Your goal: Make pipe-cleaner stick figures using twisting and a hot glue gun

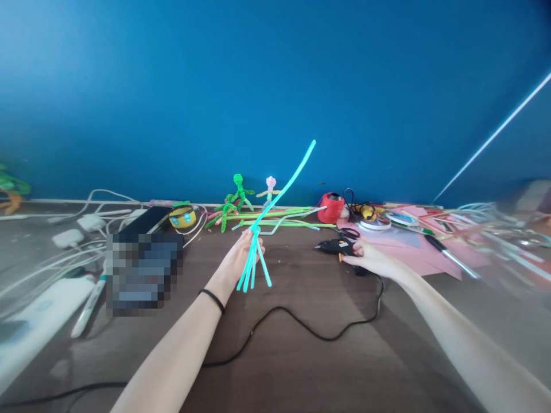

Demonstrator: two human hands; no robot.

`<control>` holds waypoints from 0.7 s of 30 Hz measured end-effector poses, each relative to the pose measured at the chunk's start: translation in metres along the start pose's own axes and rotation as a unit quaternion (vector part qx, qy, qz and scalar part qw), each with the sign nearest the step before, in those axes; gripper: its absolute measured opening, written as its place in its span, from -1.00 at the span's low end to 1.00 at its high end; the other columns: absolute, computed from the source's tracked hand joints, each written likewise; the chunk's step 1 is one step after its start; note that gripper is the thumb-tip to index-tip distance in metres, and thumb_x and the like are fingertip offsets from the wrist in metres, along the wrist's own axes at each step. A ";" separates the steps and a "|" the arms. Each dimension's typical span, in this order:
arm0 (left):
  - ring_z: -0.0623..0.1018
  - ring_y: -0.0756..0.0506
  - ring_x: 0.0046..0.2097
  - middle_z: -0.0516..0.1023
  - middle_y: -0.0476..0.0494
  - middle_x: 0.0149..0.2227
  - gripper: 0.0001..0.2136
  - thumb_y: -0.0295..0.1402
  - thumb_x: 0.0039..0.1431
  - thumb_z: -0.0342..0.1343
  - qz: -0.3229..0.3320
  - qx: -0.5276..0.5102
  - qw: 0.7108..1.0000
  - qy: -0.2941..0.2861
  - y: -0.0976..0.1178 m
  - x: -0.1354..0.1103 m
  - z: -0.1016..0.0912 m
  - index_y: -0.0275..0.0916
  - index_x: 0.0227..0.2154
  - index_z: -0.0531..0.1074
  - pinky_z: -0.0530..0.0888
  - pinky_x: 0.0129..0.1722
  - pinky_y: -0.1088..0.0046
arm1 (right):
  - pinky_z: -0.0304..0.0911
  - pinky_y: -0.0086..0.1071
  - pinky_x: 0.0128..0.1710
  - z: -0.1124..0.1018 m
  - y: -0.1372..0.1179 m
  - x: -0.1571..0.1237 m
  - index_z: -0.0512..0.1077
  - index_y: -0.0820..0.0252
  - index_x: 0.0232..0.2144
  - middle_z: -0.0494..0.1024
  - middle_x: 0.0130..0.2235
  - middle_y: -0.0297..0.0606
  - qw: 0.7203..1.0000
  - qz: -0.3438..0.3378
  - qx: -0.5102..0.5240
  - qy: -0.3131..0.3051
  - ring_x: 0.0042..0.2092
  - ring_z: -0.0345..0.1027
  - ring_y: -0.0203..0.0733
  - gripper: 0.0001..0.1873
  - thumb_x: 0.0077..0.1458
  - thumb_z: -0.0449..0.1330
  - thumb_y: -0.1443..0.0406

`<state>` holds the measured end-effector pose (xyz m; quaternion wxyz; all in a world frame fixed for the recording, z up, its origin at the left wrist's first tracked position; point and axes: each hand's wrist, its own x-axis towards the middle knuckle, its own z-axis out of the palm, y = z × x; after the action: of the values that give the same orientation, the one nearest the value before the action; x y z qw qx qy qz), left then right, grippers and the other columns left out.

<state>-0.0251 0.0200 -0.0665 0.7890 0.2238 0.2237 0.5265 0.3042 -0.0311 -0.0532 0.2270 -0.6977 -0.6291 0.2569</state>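
My left hand (239, 257) is closed around a bundle of turquoise pipe cleaners (275, 201), held above the brown table (301, 344). The bundle is twisted together where I grip it; one long end slants up to the right and several short ends hang below my fingers. My right hand (371, 258) rests on a black hot glue gun (338, 247) lying on the table, fingers wrapped over its handle. The gun's black cord (301, 324) trails across the table toward me.
Green pipe-cleaner figures (236, 198) and loose green stems (279, 221) lie at the back by the blue wall. A red holder (331, 207), tape rolls, scissors (349, 233) and pink paper (408, 252) crowd the right. White chargers and cables (73, 235) and a dark box sit left.
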 end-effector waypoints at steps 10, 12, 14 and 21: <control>0.44 0.05 -0.48 0.39 -0.02 -0.54 -0.92 -0.40 0.03 0.11 0.011 0.046 0.999 -0.017 -0.003 -0.001 -0.004 -0.27 -0.39 0.35 0.43 -0.41 0.51 | 0.26 -0.38 -0.35 0.000 -0.052 -0.026 0.42 0.23 -0.38 0.48 -0.37 -0.26 0.891 -0.002 0.437 -0.122 -0.40 0.36 -0.29 -0.72 -0.23 0.31 0.28; 0.45 0.05 -0.46 0.41 -0.02 -0.52 -0.90 -0.39 0.02 0.12 0.008 0.056 0.998 -0.006 -0.003 -0.004 -0.002 -0.26 -0.39 0.35 0.44 -0.37 0.49 | 0.25 -0.37 -0.36 0.007 -0.067 -0.026 0.40 0.25 -0.44 0.48 -0.48 -0.28 0.878 -0.024 0.452 -0.156 -0.42 0.36 -0.26 -0.77 -0.26 0.30 0.32; 0.46 0.04 -0.44 0.42 -0.02 -0.50 -0.90 -0.39 0.01 0.13 0.007 0.066 0.998 -0.003 -0.002 -0.007 0.000 -0.26 -0.38 0.35 0.44 -0.34 0.48 | 0.23 -0.38 -0.36 0.019 -0.081 -0.024 0.39 0.26 -0.41 0.51 -0.46 -0.24 0.862 -0.058 0.458 -0.211 -0.42 0.37 -0.26 -0.75 -0.27 0.26 0.38; 0.45 0.06 -0.44 0.43 -0.02 -0.50 -0.88 -0.41 -0.07 0.20 0.020 0.069 0.996 -0.051 -0.004 -0.006 0.003 -0.29 -0.45 0.38 0.41 -0.37 0.54 | 0.02 -0.44 -0.61 0.073 -0.109 -0.008 0.37 0.26 -0.38 0.50 -0.41 -0.24 0.789 -0.168 0.538 -0.244 -0.60 0.21 -0.37 -0.73 -0.27 0.07 0.43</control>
<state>-0.0225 0.0131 -0.0658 0.7712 0.3088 0.2150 0.5134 0.1735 -0.0276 -0.0387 0.4442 -0.2597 -0.5307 0.6735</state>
